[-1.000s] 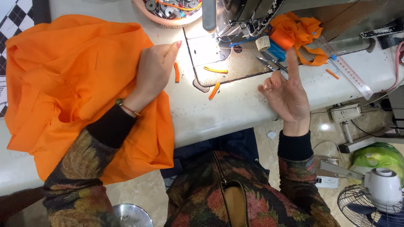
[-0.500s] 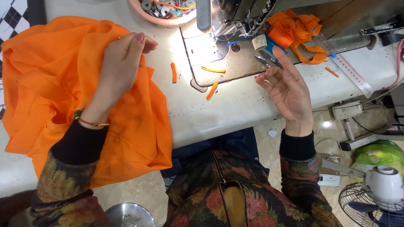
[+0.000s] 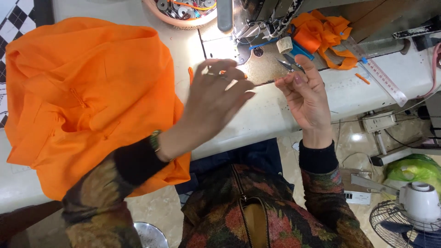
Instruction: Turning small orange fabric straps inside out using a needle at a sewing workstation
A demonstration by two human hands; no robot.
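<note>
While the large orange cloth (image 3: 87, 105) lies heaped over the left half of the frame, spilling off the near edge of the pale tabletop (image 3: 275, 115), both hands hover above the middle of the frame just in front of the sewing machine (image 3: 257, 18). The left hand (image 3: 216, 98) is blurred, its fingers spread and loose, grasping nothing that can be made out; its fingertips point toward the right hand. The right hand (image 3: 305, 94) is held palm up, its thumb and forefinger pinched together on a thin dark strand (image 3: 264, 83) that runs leftward toward the left hand's fingertips; whether the left hand touches that strand cannot be told. Just above the right hand, a small pair of snips (image 3: 289, 64) shows beside its raised finger, though whether the hand holds them is unclear. A crumpled orange ribbon (image 3: 326, 32) sits at the upper right of the frame, with a clear ruler (image 3: 381, 78) lying slantwise just beside it. A round tray of bobbins (image 3: 179, 9) stands at the top edge, left of the machine. A white fan (image 3: 409, 216) fills the lower right corner, on the floor.
</note>
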